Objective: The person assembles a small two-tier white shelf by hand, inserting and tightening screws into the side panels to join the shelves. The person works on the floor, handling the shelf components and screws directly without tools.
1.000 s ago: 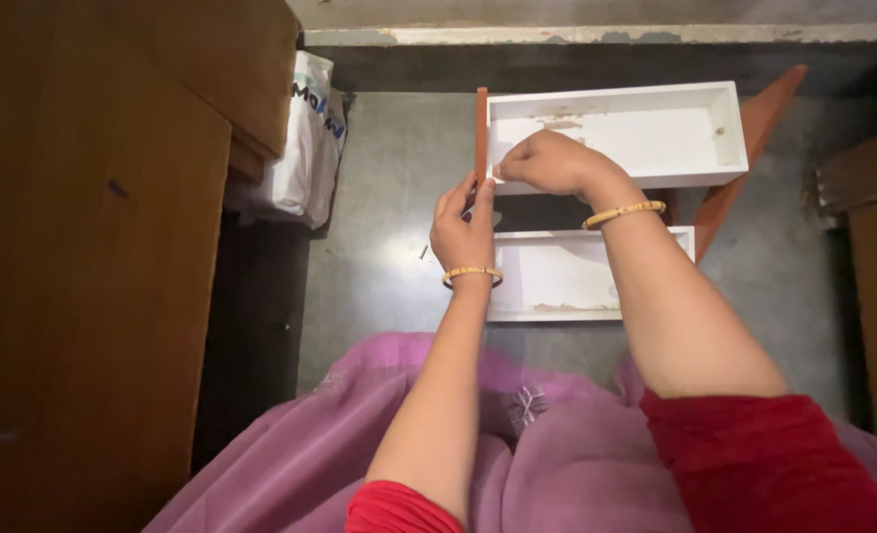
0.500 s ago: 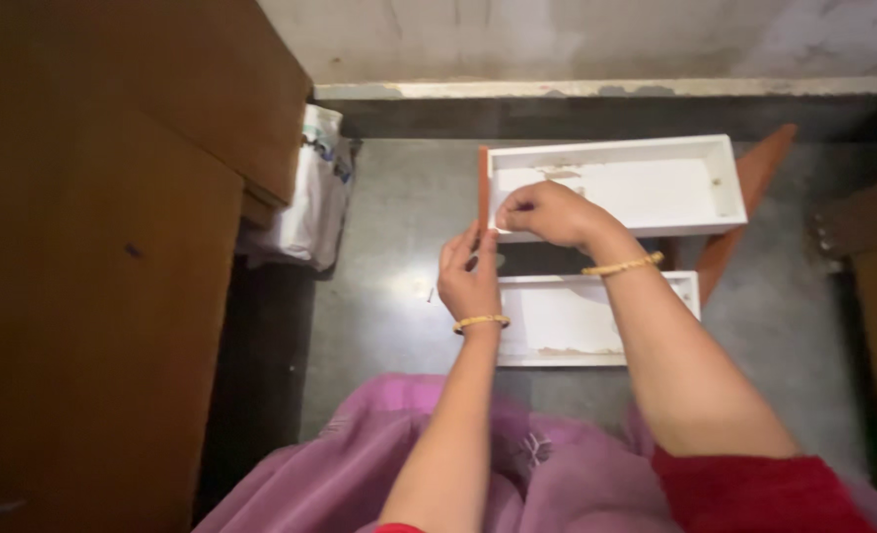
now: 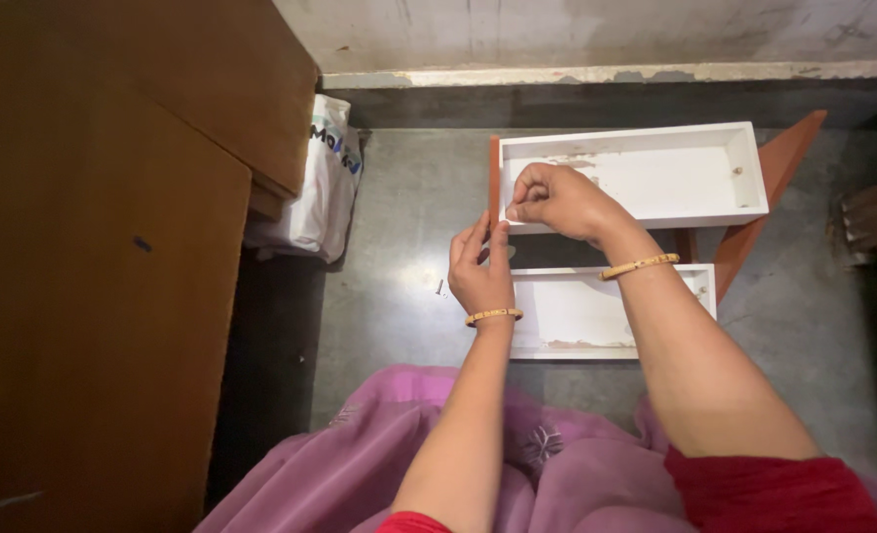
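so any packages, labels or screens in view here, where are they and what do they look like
White plastic bag: on the grey floor, leaning against the brown wooden cabinet, left of the hands; soft, crumpled, white with blue and green print.
No screens, signs or separate labels show.

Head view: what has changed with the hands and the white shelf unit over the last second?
Very little. The right hand stays pinched at the left corner of the upper white box, and the left hand stays pressed against the brown side panel. Neither took hold of anything new nor let go. The lower white box and the plastic bag lie as before; only the camera shifted.
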